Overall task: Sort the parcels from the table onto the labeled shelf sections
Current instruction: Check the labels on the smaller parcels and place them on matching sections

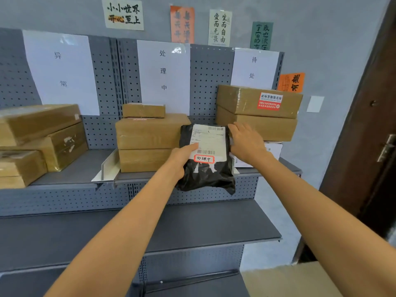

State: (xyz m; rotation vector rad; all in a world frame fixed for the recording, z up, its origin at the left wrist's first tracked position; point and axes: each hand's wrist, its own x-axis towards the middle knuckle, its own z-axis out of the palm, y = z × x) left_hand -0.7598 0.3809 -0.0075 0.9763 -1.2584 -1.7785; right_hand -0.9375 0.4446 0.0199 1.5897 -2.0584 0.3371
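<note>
I see the black parcel (pixel 206 159) at frame centre, long axis running up the frame, white label facing me, red-bordered tag at its lower end. It overhangs the upper shelf (pixel 70 174) edge between the middle box stack (pixel 147 142) and right box stack (pixel 257 112). Left hand (pixel 182 157) grips its left edge, thumb on the label. Right hand (pixel 246 142) lies flat against its right side, fingers straight. Parcel's underside hidden; probably resting on the shelf lip
</note>
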